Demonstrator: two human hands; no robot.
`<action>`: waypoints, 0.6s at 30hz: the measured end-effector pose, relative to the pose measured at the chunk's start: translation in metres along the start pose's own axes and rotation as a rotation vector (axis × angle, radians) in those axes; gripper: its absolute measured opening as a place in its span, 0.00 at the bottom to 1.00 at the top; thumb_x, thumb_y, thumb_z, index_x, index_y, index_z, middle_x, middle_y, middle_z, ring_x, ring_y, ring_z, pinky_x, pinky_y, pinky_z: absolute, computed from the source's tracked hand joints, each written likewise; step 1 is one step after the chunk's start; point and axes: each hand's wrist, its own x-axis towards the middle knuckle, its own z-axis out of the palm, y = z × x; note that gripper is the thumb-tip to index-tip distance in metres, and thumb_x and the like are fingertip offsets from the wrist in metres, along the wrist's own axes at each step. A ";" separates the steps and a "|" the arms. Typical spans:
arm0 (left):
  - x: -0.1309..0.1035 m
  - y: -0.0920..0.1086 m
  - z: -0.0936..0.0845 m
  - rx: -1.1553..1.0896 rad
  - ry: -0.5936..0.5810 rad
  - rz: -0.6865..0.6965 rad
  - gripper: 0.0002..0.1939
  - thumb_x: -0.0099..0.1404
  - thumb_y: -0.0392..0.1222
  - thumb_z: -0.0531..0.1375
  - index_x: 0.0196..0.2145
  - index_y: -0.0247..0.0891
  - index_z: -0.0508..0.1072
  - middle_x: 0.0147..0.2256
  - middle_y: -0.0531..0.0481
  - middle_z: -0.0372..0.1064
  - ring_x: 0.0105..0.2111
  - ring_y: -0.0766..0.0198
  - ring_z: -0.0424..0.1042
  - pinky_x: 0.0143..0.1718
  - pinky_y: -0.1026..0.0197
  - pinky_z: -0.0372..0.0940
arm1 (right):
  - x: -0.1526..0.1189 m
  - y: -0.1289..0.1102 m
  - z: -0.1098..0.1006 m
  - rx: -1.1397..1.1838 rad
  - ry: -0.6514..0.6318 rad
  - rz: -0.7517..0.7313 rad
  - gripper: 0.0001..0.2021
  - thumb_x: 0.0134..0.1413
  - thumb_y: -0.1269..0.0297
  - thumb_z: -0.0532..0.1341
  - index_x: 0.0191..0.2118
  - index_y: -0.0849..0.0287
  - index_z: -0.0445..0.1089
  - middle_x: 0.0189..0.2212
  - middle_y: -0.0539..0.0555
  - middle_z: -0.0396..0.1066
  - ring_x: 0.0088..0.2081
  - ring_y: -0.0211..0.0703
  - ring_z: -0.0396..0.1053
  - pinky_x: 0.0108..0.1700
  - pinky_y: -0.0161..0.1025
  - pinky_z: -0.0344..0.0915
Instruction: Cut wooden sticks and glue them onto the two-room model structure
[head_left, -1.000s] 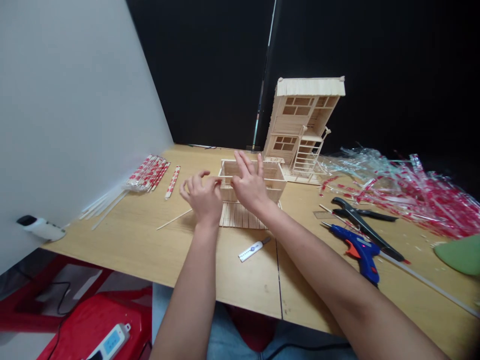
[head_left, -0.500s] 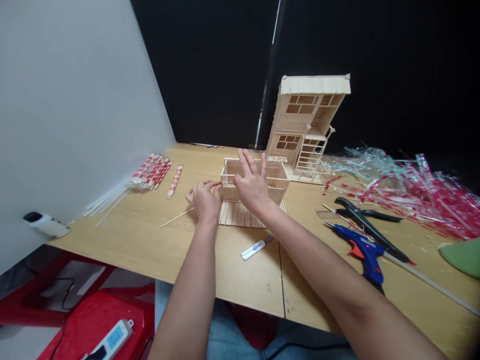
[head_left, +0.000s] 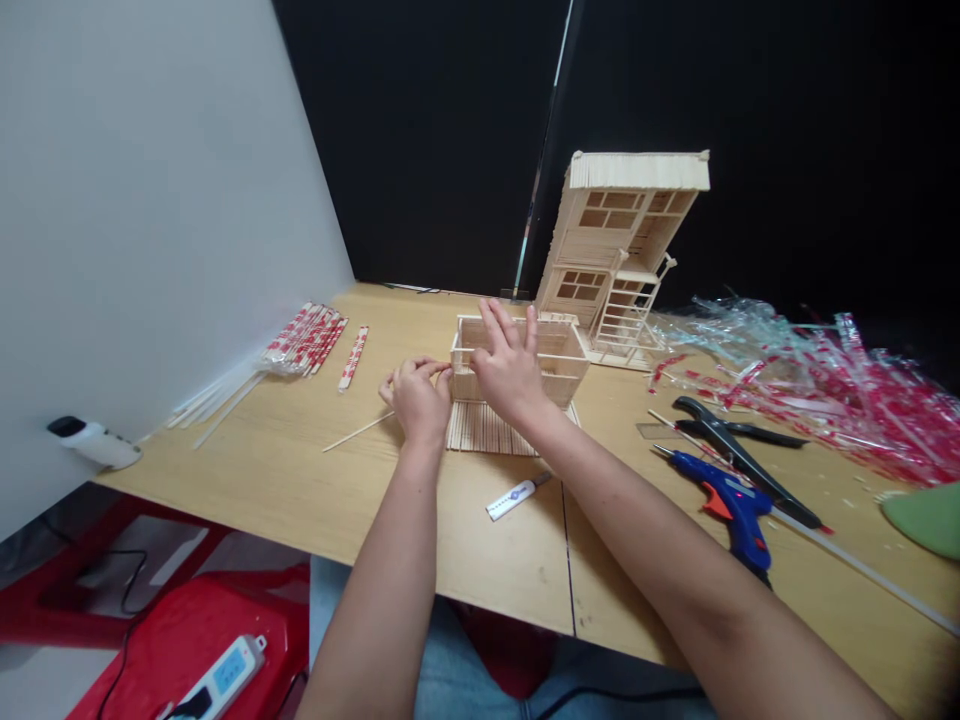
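Observation:
A small open box of thin wooden sticks [head_left: 564,390] stands in front of me, with window-like openings in its front wall. A mat of sticks laid side by side [head_left: 480,430] extends from its near side. My left hand [head_left: 421,402] is closed at the box's left front corner, thumb and forefinger pinching there. My right hand [head_left: 511,372] reaches over the front wall. Its thumb and forefinger close on that wall, partly hidden, while the other fingers point up. One loose thin stick [head_left: 356,432] lies by my left hand.
A taller stick house [head_left: 600,235] stands behind. At right lie a blue glue gun [head_left: 724,495], black-handled pliers [head_left: 739,460] and crumpled wrappers [head_left: 847,390]. A utility knife [head_left: 514,497] lies near me. Wrapped chopsticks [head_left: 307,340] and white glue sticks [head_left: 217,400] are at left.

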 end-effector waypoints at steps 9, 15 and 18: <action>-0.002 0.003 -0.001 0.021 0.006 -0.001 0.07 0.65 0.41 0.61 0.35 0.45 0.81 0.44 0.48 0.76 0.48 0.54 0.71 0.57 0.47 0.50 | -0.003 0.002 0.008 -0.019 0.105 -0.053 0.10 0.59 0.69 0.62 0.26 0.60 0.73 0.67 0.67 0.56 0.69 0.58 0.48 0.69 0.66 0.28; -0.002 0.004 -0.002 0.021 0.004 0.002 0.07 0.65 0.41 0.61 0.35 0.45 0.80 0.44 0.48 0.75 0.49 0.54 0.71 0.57 0.47 0.49 | -0.006 0.001 0.012 0.034 0.134 -0.063 0.09 0.61 0.68 0.60 0.29 0.60 0.74 0.65 0.66 0.59 0.68 0.57 0.51 0.69 0.66 0.33; -0.002 0.004 -0.002 0.028 -0.005 -0.001 0.07 0.66 0.41 0.61 0.35 0.45 0.80 0.44 0.48 0.75 0.49 0.54 0.71 0.57 0.47 0.49 | -0.004 0.001 0.013 0.049 0.146 -0.072 0.11 0.61 0.67 0.60 0.28 0.60 0.73 0.65 0.65 0.59 0.68 0.57 0.52 0.69 0.66 0.33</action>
